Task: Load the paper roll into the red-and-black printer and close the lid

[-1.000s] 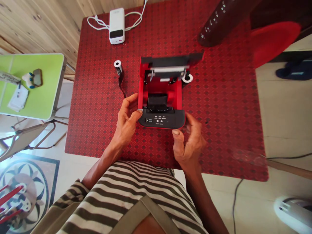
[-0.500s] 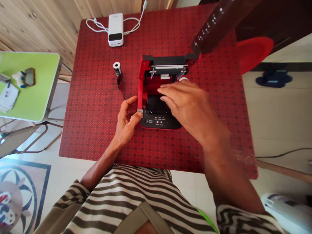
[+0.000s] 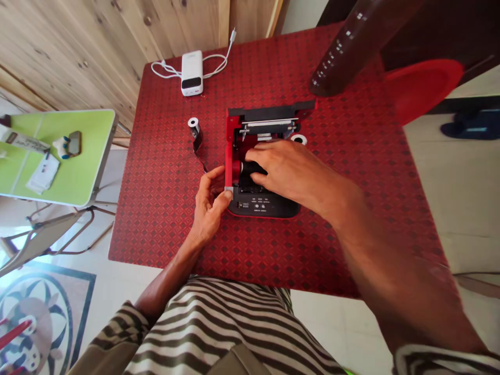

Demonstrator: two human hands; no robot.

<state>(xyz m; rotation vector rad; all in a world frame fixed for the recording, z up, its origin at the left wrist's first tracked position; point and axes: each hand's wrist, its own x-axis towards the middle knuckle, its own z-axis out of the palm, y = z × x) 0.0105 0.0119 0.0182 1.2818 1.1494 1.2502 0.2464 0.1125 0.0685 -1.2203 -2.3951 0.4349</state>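
Observation:
A red and black label printer (image 3: 269,204) stands on the table with its lid raised. My left hand (image 3: 209,205) grips its front left corner, thumb on the pale grey edge piece and fingers along the side. Reaching in from the right, my right hand (image 3: 281,166) has its fingers curled round a black roll (image 3: 250,171) inside the printer; the roll's right part is hidden under the hand. Left of the printer, a small black ribbon roll (image 3: 194,126) with a white core stands with its loose tail trailing toward the left hand. Behind my right hand shows a white-rimmed roll (image 3: 300,139).
A white power bank (image 3: 191,73) with a looped white cable lies at the back left of the red table (image 3: 156,229). A dark brown cylinder (image 3: 332,62) rises at the back right, near a red chair (image 3: 425,86). Further left is a green table (image 3: 88,172).
My right hand has moved lower and leftward into the printer, and its fingers are now round the black roll. The left hand keeps its hold on the corner. The view has shifted slightly.

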